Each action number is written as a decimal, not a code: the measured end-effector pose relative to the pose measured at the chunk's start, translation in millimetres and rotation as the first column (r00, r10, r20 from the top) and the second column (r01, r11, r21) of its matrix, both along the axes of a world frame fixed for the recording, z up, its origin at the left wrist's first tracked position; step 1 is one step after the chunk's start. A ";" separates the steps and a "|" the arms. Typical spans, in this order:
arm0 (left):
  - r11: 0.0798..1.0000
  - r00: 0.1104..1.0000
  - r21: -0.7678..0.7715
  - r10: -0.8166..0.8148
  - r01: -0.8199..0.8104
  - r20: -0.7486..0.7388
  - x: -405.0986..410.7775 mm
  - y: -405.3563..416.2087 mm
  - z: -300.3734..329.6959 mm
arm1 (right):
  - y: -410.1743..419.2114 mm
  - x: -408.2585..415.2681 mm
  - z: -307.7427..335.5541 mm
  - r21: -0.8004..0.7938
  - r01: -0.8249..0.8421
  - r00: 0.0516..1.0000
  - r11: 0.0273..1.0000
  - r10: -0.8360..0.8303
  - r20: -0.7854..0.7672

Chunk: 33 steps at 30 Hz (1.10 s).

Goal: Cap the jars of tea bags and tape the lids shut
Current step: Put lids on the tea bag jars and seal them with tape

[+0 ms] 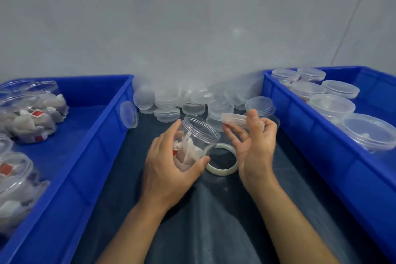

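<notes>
Left hand (171, 163): curled around a clear jar (197, 139) of tea bags; the jar tilts, its open mouth pointing up and away toward the right hand.
Right hand (255, 146): pinches a clear lid (237, 119) by its rim, held nearly edge-on just beyond the jar's mouth, not touching it.
Tape roll (222, 159): flat on the dark cloth between and under both hands.
Loose lids (182, 100): heaped beyond the hands.
Left bin (90, 135): uncapped jars.
Right bin (310, 135): capped jars.
</notes>
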<state>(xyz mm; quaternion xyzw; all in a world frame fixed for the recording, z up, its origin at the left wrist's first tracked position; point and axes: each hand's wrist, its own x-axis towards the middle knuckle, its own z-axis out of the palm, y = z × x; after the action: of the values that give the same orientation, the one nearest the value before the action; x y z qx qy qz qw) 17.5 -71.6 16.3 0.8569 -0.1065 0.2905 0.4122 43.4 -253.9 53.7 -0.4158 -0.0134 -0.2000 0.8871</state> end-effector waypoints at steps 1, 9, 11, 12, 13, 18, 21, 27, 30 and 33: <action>1.000 1.000 0.001 -0.010 0.010 -0.001 -1.3 -1.7 0.3 | 0.4 0.0 -0.4 0.006 -0.024 1.000 1.000 0.024 0.010; 0.997 0.998 0.019 -0.069 0.069 -0.014 -6.2 -6.4 3.1 | 10.7 -3.7 -5.6 -0.121 -0.120 0.993 0.985 0.120 -0.004; 0.997 0.997 0.019 -0.069 0.070 -0.014 -6.0 -6.6 3.3 | 12.9 -4.5 -7.7 -0.187 -0.109 0.994 0.976 0.111 -0.001; 0.997 0.998 0.023 -0.069 0.069 -0.016 -6.0 -6.7 3.2 | 14.0 -4.9 -8.5 -0.229 -0.102 0.994 0.968 0.106 0.006; 0.997 0.998 0.031 -0.068 0.069 -0.016 -5.8 -6.8 3.0 | 14.8 -6.0 -9.3 -0.271 -0.099 0.994 0.958 0.108 0.017; 0.998 0.998 0.013 -0.064 0.065 -0.025 -4.2 -5.7 1.2 | 18.1 -12.8 -7.9 -0.429 -0.067 0.992 0.901 0.107 0.070; 0.998 0.997 0.002 -0.062 0.062 -0.034 -4.6 -6.0 1.6 | 16.8 -13.9 -7.4 -0.524 -0.042 0.989 0.851 0.108 0.097; 0.986 0.985 -0.099 -0.141 0.131 -0.100 -6.3 -4.4 5.3 | 16.0 -12.6 -7.4 -0.577 -0.031 0.980 0.816 0.140 0.144; 0.943 0.952 -0.215 -0.284 0.254 -0.119 -6.0 -3.5 5.5 | 15.0 -11.7 -7.9 -0.541 -0.087 0.975 0.836 0.182 0.125; 0.908 0.933 -0.305 -0.337 0.287 -0.129 -5.3 -4.0 6.1 | 14.1 -11.4 -8.4 -0.518 -0.137 0.971 0.844 0.219 0.100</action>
<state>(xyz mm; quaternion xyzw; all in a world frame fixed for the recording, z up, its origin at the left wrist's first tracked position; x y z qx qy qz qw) 12.2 -75.6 22.4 0.7840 -0.1630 0.1549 0.5786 32.0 -239.8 45.3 -0.6147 -0.1729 -0.1377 0.7572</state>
